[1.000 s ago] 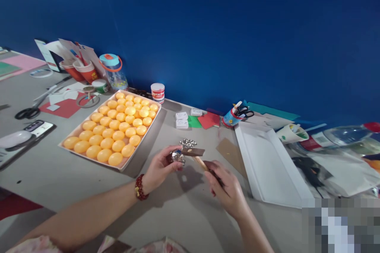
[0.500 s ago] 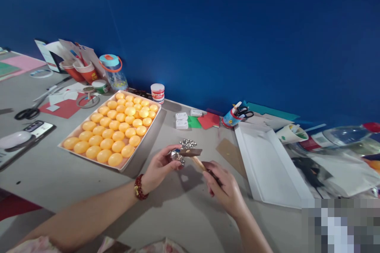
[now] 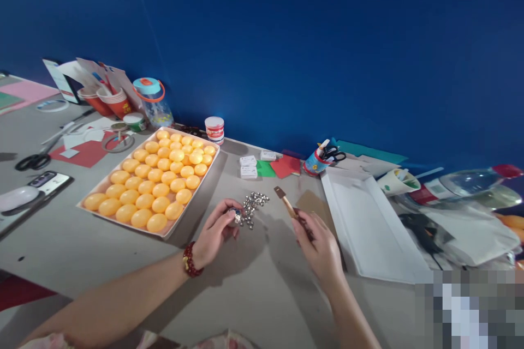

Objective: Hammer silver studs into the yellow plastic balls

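My left hand [image 3: 216,232] is closed around a small shiny silver ball, held low over the grey table [image 3: 254,283]. It touches a pile of several small silver beads [image 3: 252,206] lying just to its right. My right hand [image 3: 321,245] grips the handle of a flat brush [image 3: 285,202], whose brown bristle end points up and away to the left, clear of the ball. A red bead bracelet sits on my left wrist.
A box of several yellow balls [image 3: 153,182] lies left of my hands. An open white tray [image 3: 368,226] sits to the right. Along the blue wall stand a red-and-white jar [image 3: 215,130], paper cups, a cup with scissors [image 3: 321,159], coloured paper and bottles.
The brush has lifted off the silver ball and swung away to the right. My left hand has lowered the ball toward the bead pile on the table.
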{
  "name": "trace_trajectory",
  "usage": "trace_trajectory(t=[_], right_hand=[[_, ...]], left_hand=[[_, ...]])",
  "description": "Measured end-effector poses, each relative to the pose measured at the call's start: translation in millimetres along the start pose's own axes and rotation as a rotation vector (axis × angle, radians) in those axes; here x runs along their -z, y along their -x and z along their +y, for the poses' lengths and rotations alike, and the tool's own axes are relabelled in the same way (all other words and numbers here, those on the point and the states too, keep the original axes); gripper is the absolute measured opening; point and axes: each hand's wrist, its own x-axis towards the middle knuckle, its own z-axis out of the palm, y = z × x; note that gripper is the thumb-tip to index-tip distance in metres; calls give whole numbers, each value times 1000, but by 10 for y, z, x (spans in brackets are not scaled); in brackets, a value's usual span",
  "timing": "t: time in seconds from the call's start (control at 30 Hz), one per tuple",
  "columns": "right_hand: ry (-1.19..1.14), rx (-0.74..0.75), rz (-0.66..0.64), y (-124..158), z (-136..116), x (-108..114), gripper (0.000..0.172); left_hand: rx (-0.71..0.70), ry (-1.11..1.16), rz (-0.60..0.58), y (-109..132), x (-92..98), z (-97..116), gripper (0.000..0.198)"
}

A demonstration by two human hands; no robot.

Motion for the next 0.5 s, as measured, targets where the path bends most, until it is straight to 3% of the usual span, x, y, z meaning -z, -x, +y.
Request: trace_trajectory(t=[0.2, 0.5], right_hand=[[450, -17, 0, -55, 229, -56, 32], [615, -1, 14, -100, 442, -132, 20]], left_hand=[[-16, -3, -43, 14, -12, 8, 16], [-36, -109, -38, 34, 11, 16, 18]])
